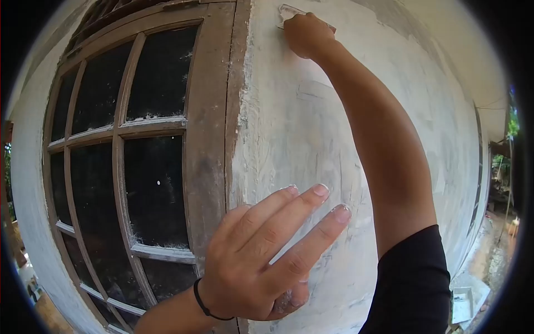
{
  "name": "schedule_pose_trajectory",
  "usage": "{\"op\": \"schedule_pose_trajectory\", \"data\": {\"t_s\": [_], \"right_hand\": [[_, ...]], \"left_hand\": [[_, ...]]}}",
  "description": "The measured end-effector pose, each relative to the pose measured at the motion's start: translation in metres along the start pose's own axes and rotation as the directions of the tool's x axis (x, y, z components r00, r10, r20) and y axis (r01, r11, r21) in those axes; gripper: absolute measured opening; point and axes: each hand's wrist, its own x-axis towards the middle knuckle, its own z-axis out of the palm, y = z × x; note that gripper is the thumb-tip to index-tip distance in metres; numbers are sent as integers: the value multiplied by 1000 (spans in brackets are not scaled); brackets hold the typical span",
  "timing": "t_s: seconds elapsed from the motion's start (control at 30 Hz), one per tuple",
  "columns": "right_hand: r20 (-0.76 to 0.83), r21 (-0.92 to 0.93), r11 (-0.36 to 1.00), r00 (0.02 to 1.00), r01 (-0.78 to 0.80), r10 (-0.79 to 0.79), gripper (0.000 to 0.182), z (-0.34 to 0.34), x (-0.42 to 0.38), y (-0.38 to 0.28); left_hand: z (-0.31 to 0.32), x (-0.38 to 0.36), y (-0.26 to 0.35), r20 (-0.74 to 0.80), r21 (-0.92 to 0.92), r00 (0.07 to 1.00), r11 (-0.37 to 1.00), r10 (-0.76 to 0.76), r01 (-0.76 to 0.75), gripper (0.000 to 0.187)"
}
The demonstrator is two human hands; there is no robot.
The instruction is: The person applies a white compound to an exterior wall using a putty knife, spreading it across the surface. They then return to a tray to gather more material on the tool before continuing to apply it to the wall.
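High on the pale plastered wall (311, 133), my right hand (308, 34) is closed around a flat trowel (287, 12), whose blade lies against the surface near the top of the window frame. My right arm is stretched up in a black sleeve. Lower and nearer the camera, my left hand (267, 250) is raised in front of the wall, its fingers apart and whitish at the tips. A dark band circles the left wrist. Under the left palm a greyish patch shows near the thumb; what it is cannot be made out.
A brown wooden window frame (208, 111) with dark glass panes and white-spattered bars stands at the left, beside the plaster edge. At the lower right, a whitish rectangular tray (461, 305) lies on the ground. Roof eaves run along the upper right.
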Motion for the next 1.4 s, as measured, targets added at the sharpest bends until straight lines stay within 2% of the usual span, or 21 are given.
{"op": "schedule_pose_trajectory", "data": {"t_s": [0.07,0.1,0.17,0.3,0.37,0.43,0.5,0.53,0.6,0.63,0.7,0.8,0.97,1.03,1.1,1.17,1.2,1.23,1.3,1.37,1.4], "right_hand": [[26,23,997,997,73,-73,21,-10,-14,-8],[-54,-31,996,995,85,-86,21,-23,0,-1],[98,-94,979,980,180,-171,22,-19,-6,-4],[182,-103,958,952,267,-246,22,-31,-29,-14],[209,-98,929,920,356,-330,21,-36,-45,-18],[212,-48,943,926,329,-312,18,-38,-64,-19],[180,13,905,890,424,-419,16,-34,-79,-18],[177,6,905,890,426,-420,16,-33,-86,-18],[101,134,885,883,445,-459,14,-32,-103,-17],[97,132,888,886,440,-454,14,-33,-110,-18],[172,176,873,859,454,-481,15,-37,-121,-22],[169,215,846,835,487,-524,14,-40,-138,-24],[179,258,835,825,487,-536,14,-39,-166,-32],[256,235,825,786,514,-562,14,-44,-177,-36],[228,253,805,776,536,-588,12,-58,-191,-35],[195,348,832,835,432,-515,11,-71,-202,-28],[111,423,812,866,403,-488,10,-70,-203,-22],[114,429,810,866,399,-487,10,-73,-200,-16],[101,447,885,975,132,-196,14,-79,-184,-2],[197,557,818,980,-144,38,20,-90,-158,17],[180,607,777,981,-166,69,23,-86,-143,29]], "left_hand": [[2,-3,-1,-13,-38,1000,999,-11,10,36],[17,1,-9,-86,3,995,999,40,-40,36],[20,-2,-8,-98,-44,995,998,34,-38,36],[33,0,-5,-214,-67,976,997,-40,27,40],[35,6,-3,-275,-106,961,994,-19,-11,40],[35,12,3,-290,-109,957,994,-13,-20,40],[35,19,11,-307,-104,952,994,-3,-31,40],[36,23,14,-316,-108,949,993,11,-48,39],[35,32,23,-316,-112,948,991,31,-69,39],[35,37,27,-313,-114,949,990,48,-87,40],[34,45,36,-311,-114,948,987,74,-114,41],[31,52,48,-320,-114,942,983,101,-144,40],[24,53,60,-199,-96,971,983,134,-155,38],[21,54,59,-175,-85,976,986,127,-143,37],[19,55,56,-154,-73,980,988,123,-135,37],[16,55,50,-168,-32,979,991,120,-127,37],[14,54,46,-162,-32,980,992,118,-124,37],[10,52,41,-146,-33,982,991,120,-126,37],[11,46,32,-124,-38,986,992,113,-118,38],[15,40,22,-221,1,971,996,88,-90,36],[17,37,18,-217,2,973,996,84,-86,36]]}}
